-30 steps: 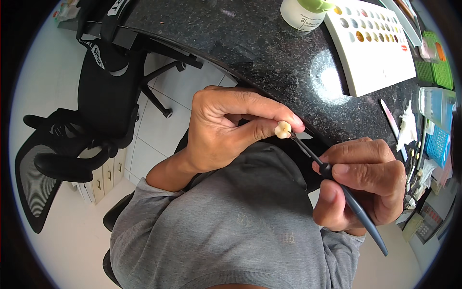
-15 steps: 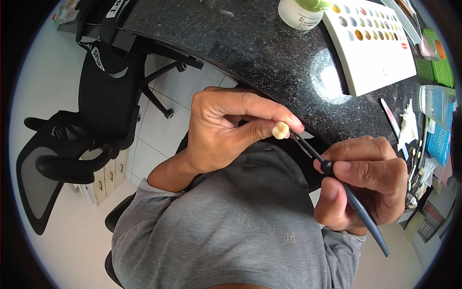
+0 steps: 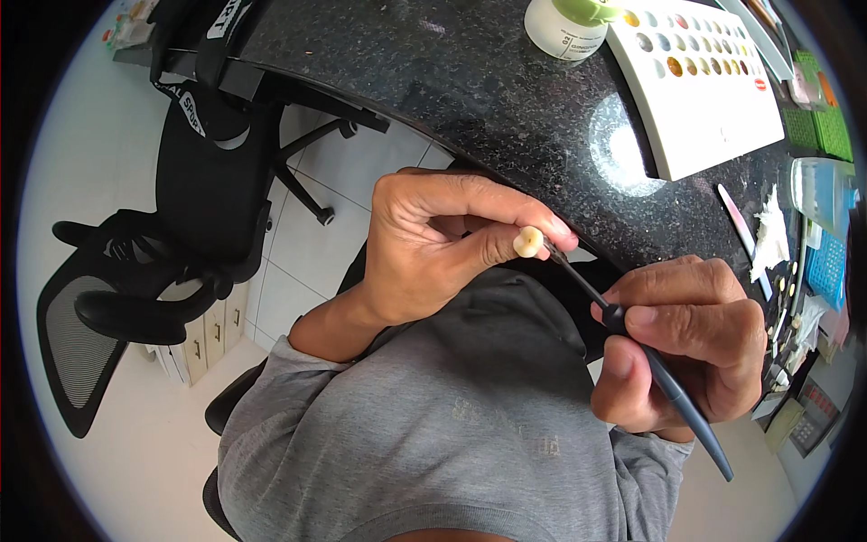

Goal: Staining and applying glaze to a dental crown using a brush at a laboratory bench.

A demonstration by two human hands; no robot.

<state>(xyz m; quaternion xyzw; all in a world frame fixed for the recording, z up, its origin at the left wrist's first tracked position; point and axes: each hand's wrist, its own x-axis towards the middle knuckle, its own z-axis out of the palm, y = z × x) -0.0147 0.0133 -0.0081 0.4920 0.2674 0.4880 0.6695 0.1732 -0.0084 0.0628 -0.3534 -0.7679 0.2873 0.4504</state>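
Between the thumb and forefinger of my left hand [image 3: 424, 239] sits a small cream-white dental crown [image 3: 528, 241], its chewing surface turned up with a brown spot in the middle. My right hand [image 3: 691, 339] grips a slim brush-like tool [image 3: 675, 390] with a dark blue-grey tapered handle and a thin dark shaft. The tool's tip reaches the crown's right side by my left fingertips; whether it touches the crown I cannot tell. Both hands are above my lap, beside the table's edge.
The black speckled table [image 3: 470, 104] carries a white jar with a green lid [image 3: 564, 32], a white palette of coloured samples [image 3: 713, 117], a pink-and-white stick [image 3: 738, 217], crumpled tissue [image 3: 769, 233] and a blue basket [image 3: 824, 269]. A black office chair [image 3: 194, 194] stands at the left.
The view has shifted slightly, so the surroundings sit a little farther right. The tool's shaft has turned slightly near the crown. Both hands keep their grips.
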